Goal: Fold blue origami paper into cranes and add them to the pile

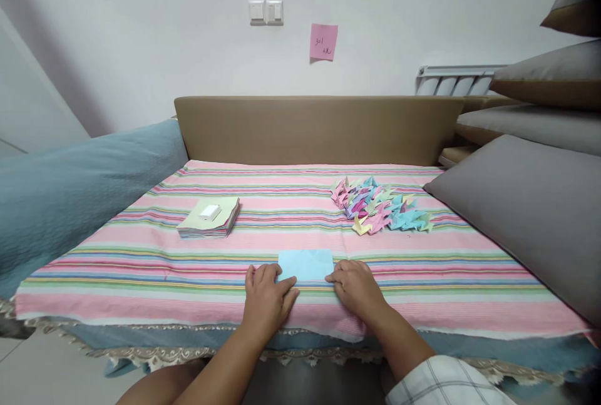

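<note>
Across the striped cloth (141, 273), right before me, lies the blue paper (305, 262); it should be light, quick to crease, best held by its side edges. My left hand (265, 298) rests palm-down, fingers loosely spread at the left edge; my right hand (357, 286) curls at the right, whether pinching I can't tell.

You have one sheet of paper (305, 261), plain light blue, lying flat on the striped cloth (197, 275). From your side it shows as a rectangle, wider than it is deep, its long edges running roughly along the stripes. Its far edge looks straight and uncovered. Your left hand (267, 295) covers its near left corner, your right hand (357, 285) meets its near right. You cannot tell whether it is folded double.
</note>
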A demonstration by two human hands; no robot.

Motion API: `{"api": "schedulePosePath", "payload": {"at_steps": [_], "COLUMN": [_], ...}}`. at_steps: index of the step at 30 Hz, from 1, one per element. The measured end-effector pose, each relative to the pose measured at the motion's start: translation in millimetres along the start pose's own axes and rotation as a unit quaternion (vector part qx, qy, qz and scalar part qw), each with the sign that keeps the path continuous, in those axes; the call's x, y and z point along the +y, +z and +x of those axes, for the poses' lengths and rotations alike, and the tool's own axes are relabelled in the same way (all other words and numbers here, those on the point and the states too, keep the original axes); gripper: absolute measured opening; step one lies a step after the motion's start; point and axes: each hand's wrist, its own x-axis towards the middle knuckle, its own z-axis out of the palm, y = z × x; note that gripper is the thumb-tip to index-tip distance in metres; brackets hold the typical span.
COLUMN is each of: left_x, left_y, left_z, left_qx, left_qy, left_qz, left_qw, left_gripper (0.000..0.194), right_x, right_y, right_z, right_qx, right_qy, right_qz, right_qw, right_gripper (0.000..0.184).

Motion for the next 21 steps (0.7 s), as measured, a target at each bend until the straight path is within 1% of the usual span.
{"api": "schedulePosePath", "payload": {"at_steps": [7,10,12,14,16,18,21], "left_x": [-20,-24,-25,-25,-25,-24,-24], "left_y": [-10.2,-9.5,-6.4,-1.9,2.8,6.5,8.7], "left_z": [-2,0,2,3,5,5,6], "left_qx": [-0.009,-0.012,-0.019,-0.018,-0.008,0.004,0.013], "left_qy": [-0.011,-0.032,-0.059,-0.088,-0.108,-0.117,-0.124], "left_qz": [0.018,0.006,-0.011,-0.020,-0.017,-0.013,-0.017], "left_qw": [1.000,0.999,0.998,0.996,0.994,0.993,0.992], "left_gripper": [0.010,0.012,0.013,0.020,0.035,0.042,0.039], "right_x": [14,15,15,14,14,15,16], "right_y": [-4,-4,-4,-3,0,4,12], "right_z": [1,1,2,2,3,4,6], "right_qx": [-0.021,-0.020,-0.013,0.004,0.029,0.053,0.072], "right_qy": [0.039,0.040,0.039,0.046,0.064,0.080,0.097], "right_qz": [0.015,0.033,0.054,0.078,0.103,0.129,0.179], "right_qw": [0.999,0.998,0.998,0.996,0.992,0.987,0.976], "right_gripper": [0.035,0.033,0.030,0.025,0.021,0.026,0.045]}}
